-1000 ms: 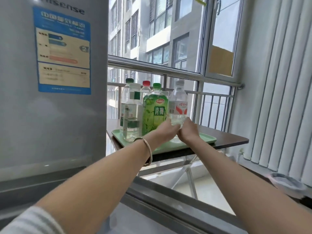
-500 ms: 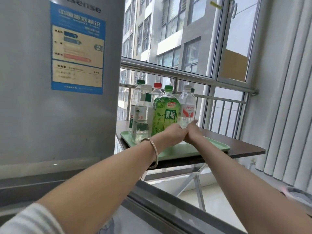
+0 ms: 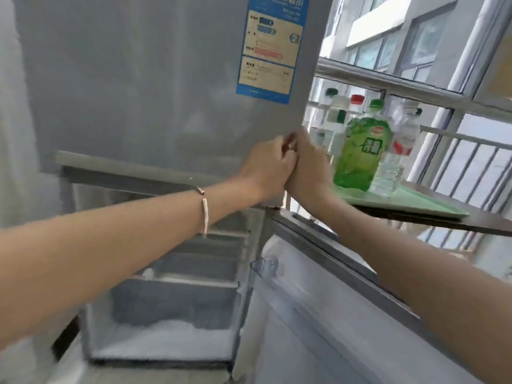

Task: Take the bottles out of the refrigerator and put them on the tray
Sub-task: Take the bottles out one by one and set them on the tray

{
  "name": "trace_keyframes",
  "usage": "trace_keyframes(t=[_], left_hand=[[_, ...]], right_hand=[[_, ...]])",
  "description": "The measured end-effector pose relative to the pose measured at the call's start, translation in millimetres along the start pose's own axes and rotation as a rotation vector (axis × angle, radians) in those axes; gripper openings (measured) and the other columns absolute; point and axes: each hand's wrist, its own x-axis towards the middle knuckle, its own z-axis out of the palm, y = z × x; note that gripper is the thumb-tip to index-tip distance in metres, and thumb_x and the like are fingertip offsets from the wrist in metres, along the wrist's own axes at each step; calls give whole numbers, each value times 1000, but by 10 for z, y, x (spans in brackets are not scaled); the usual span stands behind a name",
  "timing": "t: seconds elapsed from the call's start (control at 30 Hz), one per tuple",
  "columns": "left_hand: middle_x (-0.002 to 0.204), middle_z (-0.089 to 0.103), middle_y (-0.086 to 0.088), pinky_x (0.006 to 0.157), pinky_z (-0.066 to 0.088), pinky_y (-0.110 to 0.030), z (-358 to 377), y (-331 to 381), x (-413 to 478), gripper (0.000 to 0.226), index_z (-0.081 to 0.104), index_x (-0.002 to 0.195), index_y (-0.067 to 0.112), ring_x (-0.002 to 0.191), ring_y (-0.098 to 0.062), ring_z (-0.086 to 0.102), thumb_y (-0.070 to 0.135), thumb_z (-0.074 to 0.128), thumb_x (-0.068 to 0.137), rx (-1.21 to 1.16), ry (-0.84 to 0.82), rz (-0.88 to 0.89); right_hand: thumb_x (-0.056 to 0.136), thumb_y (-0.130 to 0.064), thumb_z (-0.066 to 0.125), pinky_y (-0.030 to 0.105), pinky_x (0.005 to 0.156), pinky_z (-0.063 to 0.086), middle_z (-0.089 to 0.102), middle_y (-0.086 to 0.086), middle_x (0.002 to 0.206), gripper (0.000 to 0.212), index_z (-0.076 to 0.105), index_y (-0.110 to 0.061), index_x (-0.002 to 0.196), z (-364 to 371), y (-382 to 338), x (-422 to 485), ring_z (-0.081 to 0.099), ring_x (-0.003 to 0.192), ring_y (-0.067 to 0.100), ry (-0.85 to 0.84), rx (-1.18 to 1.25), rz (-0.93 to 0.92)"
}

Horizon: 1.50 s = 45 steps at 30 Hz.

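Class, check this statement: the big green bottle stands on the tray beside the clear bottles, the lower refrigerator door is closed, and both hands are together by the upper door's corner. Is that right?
Not quite. The head view shows the lower refrigerator door swung open. The rest holds: the green bottle stands on the tray beside the clear bottles, and the left hand and right hand meet by the upper door's corner.

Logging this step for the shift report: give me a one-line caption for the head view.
Both hands meet at the fridge corner; bottles stand on the green tray beyond.
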Motion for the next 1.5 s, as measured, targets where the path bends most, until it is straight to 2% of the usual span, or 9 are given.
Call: trace_keyframes(t=[0.13,0.27,0.47,0.57,0.7,0.87,1.13,1.33,1.5], left_hand=[[106,71,-13,81,50,-38,-373,-895,-500,30,65,105,11,99,-29,65,24,40,94,57,-172,-105],[91,72,-17,70,49,-37,-460,-1905,-788,30,61,78,10,86,-32,67,22,40,95,210,-359,-246],[95,72,-17,61,43,-30,-226,-3219,-1017,24,60,76,12,86,-33,67,21,42,90,371,-488,-435],[116,64,-19,79,49,-34,-30,-3659,-1054,29,61,104,3,104,-32,62,22,46,89,510,-499,-546],[144,39,-15,103,40,-41,127,-3957,-1138,67,30,142,6,130,-33,44,38,56,89,656,-564,-760],[149,33,-23,105,39,-44,301,-4198,-1225,93,-11,152,4,133,-36,43,35,56,94,637,-623,-845],[128,52,-21,88,51,-41,291,-4127,-1316,88,-13,152,11,110,-35,59,28,49,92,610,-482,-787],[123,54,-18,70,48,-38,10,-3530,-1094,65,19,149,11,103,-35,61,23,48,91,839,-458,-464],[112,62,-18,67,39,-35,-203,-2749,-852,35,42,125,7,100,-37,62,19,43,92,795,-420,-293]], right_hand=[[80,-18,55,37,65,46,67,10,88,22,44,-18,100,685,-411,-421,66,85,36,-382,-22,10],[82,-19,54,39,71,49,68,17,106,30,49,-12,111,1643,-579,-780,65,99,39,-669,-81,51],[87,-18,55,34,75,51,66,14,116,41,47,-14,127,2923,-557,-1213,64,104,33,-917,7,262],[89,-20,55,40,86,54,61,17,123,57,35,-12,141,3322,-435,-1319,61,109,34,-982,-19,355],[92,-24,55,37,91,51,53,18,131,66,25,-12,150,3558,-276,-1402,56,116,34,-1033,-58,412],[93,-24,54,36,92,50,51,16,134,67,22,-12,151,3690,-180,-1474,56,117,33,-1076,-33,480],[92,-21,52,35,87,50,52,15,132,66,23,-14,151,3602,-116,-1665,58,113,32,-1071,23,536],[91,-22,58,36,96,49,44,14,140,80,10,-19,155,3291,-149,-1719,53,120,31,-1030,76,553],[87,-18,63,37,98,47,43,16,146,94,1,-15,156,2866,-270,-1624,51,126,34,-976,119,525]])
